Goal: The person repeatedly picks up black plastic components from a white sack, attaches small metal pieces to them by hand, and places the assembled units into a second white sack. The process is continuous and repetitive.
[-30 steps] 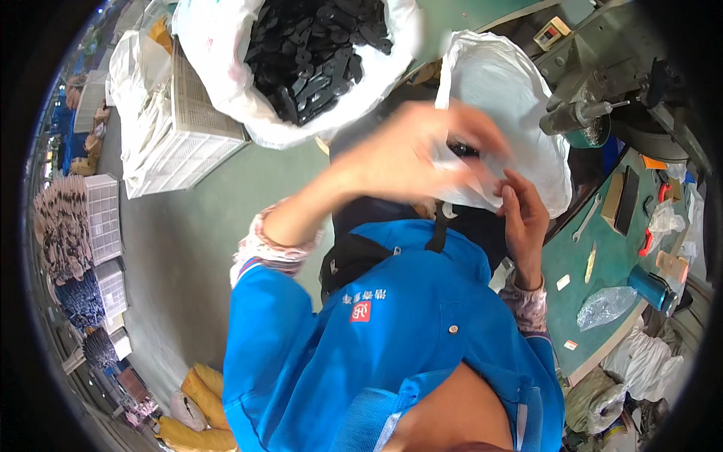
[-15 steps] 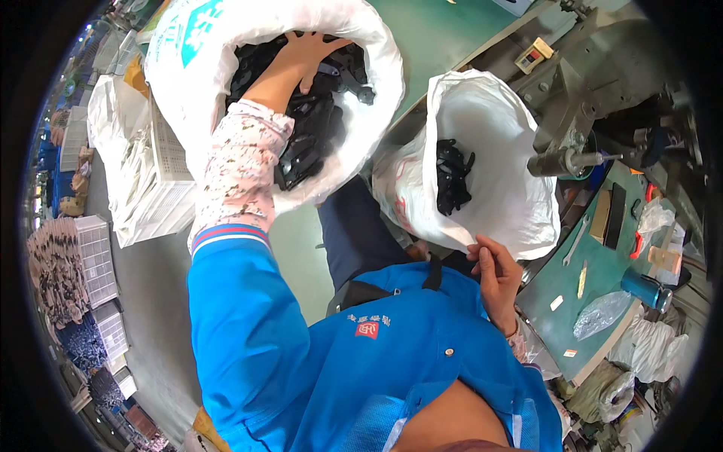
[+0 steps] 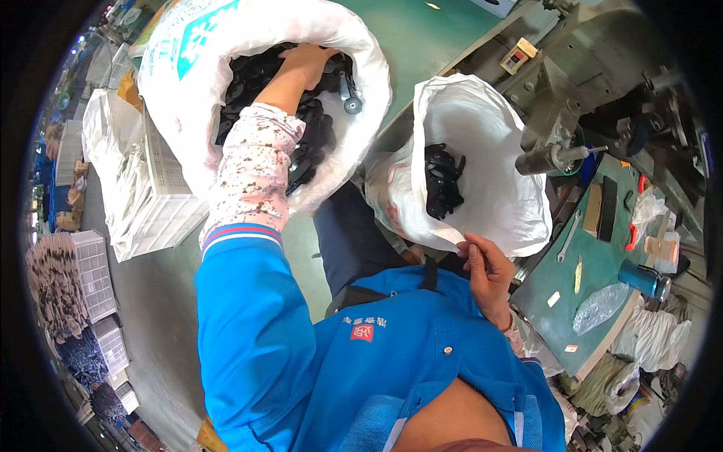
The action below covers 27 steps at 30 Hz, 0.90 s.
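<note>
My left hand (image 3: 307, 65) reaches down into a large white woven sack (image 3: 373, 64) at the upper left. Its fingers curl into the dark parts, and their tips are hidden among them. Those small black parts (image 3: 316, 128) look like plastic or metal pieces with rounded ends; their exact kind cannot be made out. To the right, my right hand (image 3: 488, 275) pinches the near rim of a second white sack (image 3: 497, 203) between thumb and fingers. Inside that sack lies a smaller heap of black parts (image 3: 444, 181).
A machine with a metal spindle (image 3: 561, 158) stands just right of the second sack. On the green bench (image 3: 542, 331) lie a wrench (image 3: 570, 237), a clear plastic bag (image 3: 600, 307) and a blue flask (image 3: 644, 279). White crates (image 3: 162, 188) stand at left.
My left hand has gone from spread over the black parts to curled in among them. My right hand keeps its pinch on the sack's rim. The whole view has shifted slightly.
</note>
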Available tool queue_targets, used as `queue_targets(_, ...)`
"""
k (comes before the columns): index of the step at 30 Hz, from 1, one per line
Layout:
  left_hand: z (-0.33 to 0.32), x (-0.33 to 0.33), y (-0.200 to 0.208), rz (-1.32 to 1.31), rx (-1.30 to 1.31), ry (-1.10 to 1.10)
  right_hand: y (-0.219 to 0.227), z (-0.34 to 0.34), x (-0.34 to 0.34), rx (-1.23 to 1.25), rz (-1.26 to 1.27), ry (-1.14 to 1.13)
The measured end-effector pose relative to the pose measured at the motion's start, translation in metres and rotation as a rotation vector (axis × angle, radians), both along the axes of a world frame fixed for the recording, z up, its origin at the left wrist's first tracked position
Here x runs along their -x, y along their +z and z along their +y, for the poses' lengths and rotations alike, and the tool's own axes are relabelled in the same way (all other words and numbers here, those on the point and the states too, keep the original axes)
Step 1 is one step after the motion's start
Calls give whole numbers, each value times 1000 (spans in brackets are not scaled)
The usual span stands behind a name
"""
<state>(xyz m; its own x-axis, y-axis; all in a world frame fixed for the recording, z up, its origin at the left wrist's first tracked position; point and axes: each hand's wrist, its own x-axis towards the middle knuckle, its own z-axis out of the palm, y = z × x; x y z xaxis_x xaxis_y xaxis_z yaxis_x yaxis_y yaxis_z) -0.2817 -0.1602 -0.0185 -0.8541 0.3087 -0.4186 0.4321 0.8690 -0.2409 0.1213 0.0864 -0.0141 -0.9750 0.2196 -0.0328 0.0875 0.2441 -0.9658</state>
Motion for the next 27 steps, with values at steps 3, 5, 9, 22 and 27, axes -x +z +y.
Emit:
queue_targets(3, 2, -5, -14, 181, 33, -19, -2, 0, -5, -10, 42, 16)
queue_targets(5, -5, -13, -14, 200, -34, -67, -1, -1, -9, -5, 62, -7)
queue_targets(9, -23, -27, -16, 193, -98, -193, -1, -3, -16, 5, 59, -42)
queue_targets(22, 11, -26, -17, 123, 37, -205, 0, -13, -16, -22, 95, 1)
queue_targets(27, 3, -39, 0, 54, 19, -248, -1, -8, -20, -98, 128, -9)
